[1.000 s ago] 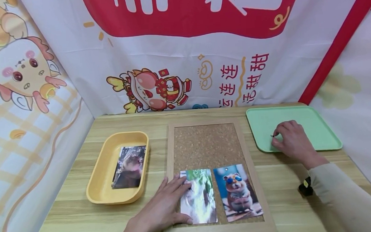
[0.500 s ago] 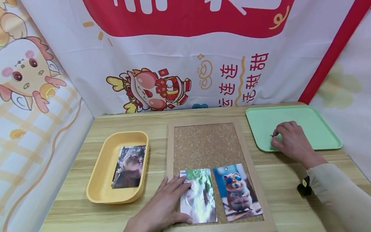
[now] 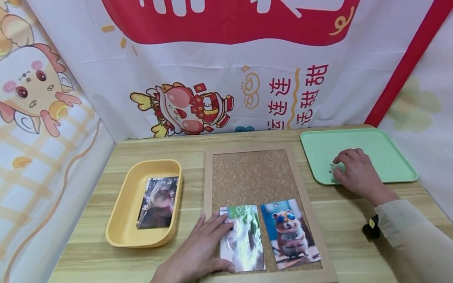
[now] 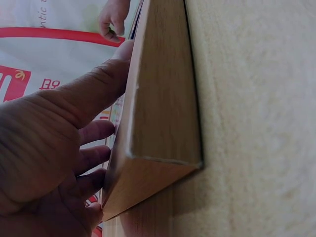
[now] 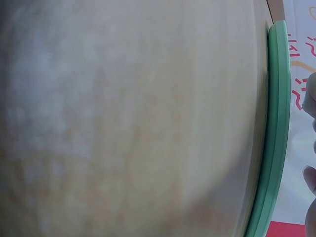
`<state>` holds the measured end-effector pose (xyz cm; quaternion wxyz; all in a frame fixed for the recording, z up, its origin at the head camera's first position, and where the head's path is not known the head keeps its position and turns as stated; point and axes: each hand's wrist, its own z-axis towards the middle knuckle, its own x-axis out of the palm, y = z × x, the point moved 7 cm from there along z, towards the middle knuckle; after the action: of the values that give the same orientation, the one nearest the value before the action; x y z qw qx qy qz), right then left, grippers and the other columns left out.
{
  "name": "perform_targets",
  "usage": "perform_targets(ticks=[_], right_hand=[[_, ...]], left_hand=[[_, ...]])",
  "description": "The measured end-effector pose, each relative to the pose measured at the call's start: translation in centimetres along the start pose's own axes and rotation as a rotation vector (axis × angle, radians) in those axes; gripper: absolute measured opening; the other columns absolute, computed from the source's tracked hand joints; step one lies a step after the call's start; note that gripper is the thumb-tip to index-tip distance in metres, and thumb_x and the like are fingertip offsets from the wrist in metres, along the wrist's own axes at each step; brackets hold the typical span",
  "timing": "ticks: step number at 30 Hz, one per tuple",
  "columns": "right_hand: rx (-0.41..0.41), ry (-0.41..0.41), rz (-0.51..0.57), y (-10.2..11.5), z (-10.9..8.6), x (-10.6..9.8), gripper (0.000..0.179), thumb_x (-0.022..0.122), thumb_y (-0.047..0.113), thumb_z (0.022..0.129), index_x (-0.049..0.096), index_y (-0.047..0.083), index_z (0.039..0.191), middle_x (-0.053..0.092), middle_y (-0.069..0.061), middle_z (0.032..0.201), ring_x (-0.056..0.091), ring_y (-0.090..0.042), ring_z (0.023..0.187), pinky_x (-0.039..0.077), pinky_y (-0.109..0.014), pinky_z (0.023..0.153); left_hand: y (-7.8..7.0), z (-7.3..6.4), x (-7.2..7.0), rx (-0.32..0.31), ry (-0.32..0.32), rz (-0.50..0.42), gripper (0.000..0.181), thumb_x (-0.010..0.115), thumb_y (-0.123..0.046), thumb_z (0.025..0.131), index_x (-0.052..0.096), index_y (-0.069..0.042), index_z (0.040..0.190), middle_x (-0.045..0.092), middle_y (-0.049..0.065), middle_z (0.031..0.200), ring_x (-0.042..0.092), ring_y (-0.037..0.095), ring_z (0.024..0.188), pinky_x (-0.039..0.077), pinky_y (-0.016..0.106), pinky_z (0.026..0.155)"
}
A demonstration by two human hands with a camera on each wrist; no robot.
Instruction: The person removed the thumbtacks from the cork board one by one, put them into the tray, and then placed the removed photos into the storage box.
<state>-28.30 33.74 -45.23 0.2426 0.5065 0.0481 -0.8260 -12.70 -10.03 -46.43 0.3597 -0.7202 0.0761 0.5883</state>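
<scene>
My left hand (image 3: 200, 253) rests with fingers spread on the left edge of a shiny photo (image 3: 246, 238), its thumb at the lower left corner. That photo lies on a wood-framed corkboard (image 3: 252, 177), whose thick frame edge (image 4: 163, 98) fills the middle of the left wrist view. To its right a photo of a hamster in sunglasses (image 3: 292, 237) has a small silvery pin (image 3: 276, 206) at its top. My right hand (image 3: 358, 174) is over the front left of a green tray (image 3: 389, 160). Its index finger and thumb are bent and parted, with tiny silvery thumbtacks (image 3: 332, 169) by the tips.
A yellow basin (image 3: 123, 214) on the left holds another photo (image 3: 159, 202). The wooden table (image 3: 88, 252) runs under everything, and a printed cloth (image 3: 213, 59) stands upright behind it. A small black device (image 3: 372, 228) sits at the right wrist.
The right thumb has drawn down from the index finger, and silvery bits now show where one dark speck was. The left hand and the photos have stayed put.
</scene>
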Motion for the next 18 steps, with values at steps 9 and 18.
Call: perform_targets(ticks=[9, 18], right_hand=[[0.06, 0.036, 0.048, 0.1, -0.1, 0.3, 0.013, 0.065, 0.009, 0.086, 0.07, 0.001, 0.095, 0.065, -0.023, 0.108, 0.053, -0.047, 0.103, 0.043, -0.062, 0.089], [0.081, 0.066, 0.088, 2.9, 0.4, 0.2, 0.013, 0.064, 0.007, 0.089, 0.071, 0.0, 0.098, 0.066, -0.025, 0.109, 0.053, -0.045, 0.104, 0.043, -0.061, 0.091]], left_hand=[[0.1, 0.1, 0.1, -0.006, -0.011, 0.029, 0.105, 0.082, -0.065, 0.077, 0.047, -0.01, 0.159, 0.039, 0.014, 0.168, 0.028, 0.035, 0.16, 0.014, 0.06, 0.131], [0.0, 0.2, -0.2, 0.006, -0.028, 0.046, 0.103, 0.084, -0.066, 0.072, 0.053, -0.013, 0.155, 0.042, 0.014, 0.166, 0.037, 0.032, 0.156, 0.018, 0.061, 0.13]])
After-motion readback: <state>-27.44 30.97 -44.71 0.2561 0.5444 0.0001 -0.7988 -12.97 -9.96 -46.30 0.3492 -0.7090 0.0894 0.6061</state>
